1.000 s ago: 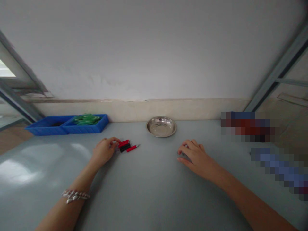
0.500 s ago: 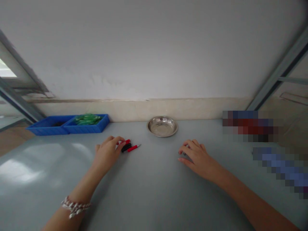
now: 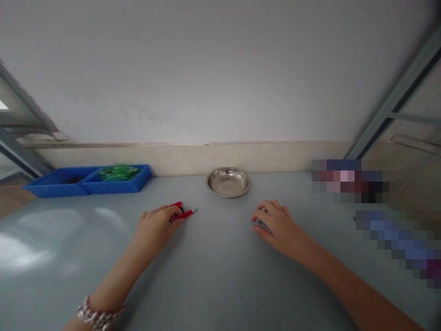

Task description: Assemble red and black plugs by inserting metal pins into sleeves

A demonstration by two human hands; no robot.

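My left hand (image 3: pixel 159 225) bends its thumb and forefinger round a black pen-like piece (image 3: pixel 182 209), mostly hidden by the fingers. Close against it lie a red pen barrel with a silver tip (image 3: pixel 186 214) and another red piece (image 3: pixel 177 204), on the grey table (image 3: pixel 213 266). To the right, my right hand (image 3: pixel 275 226) hovers low over the tabletop, its fingers curved and thumb apart. Small dark bits (image 3: pixel 260 221) show between those fingers, too small to name. Beyond both hands is a round, shallow steel dish (image 3: pixel 228 196).
Two blue trays (image 3: pixel 117 187) stand at the back left; one contains green pieces (image 3: pixel 119 172), the other something dark (image 3: pixel 74 179). A pale wall (image 3: pixel 220 82) closes off the back. Blurred-out shapes (image 3: pixel 396 239) cover the right side.
My left thumb and forefinger have closed farther over the black piece, which now shows less. My right hand keeps nearly the same pose. The whole view has shifted slightly.
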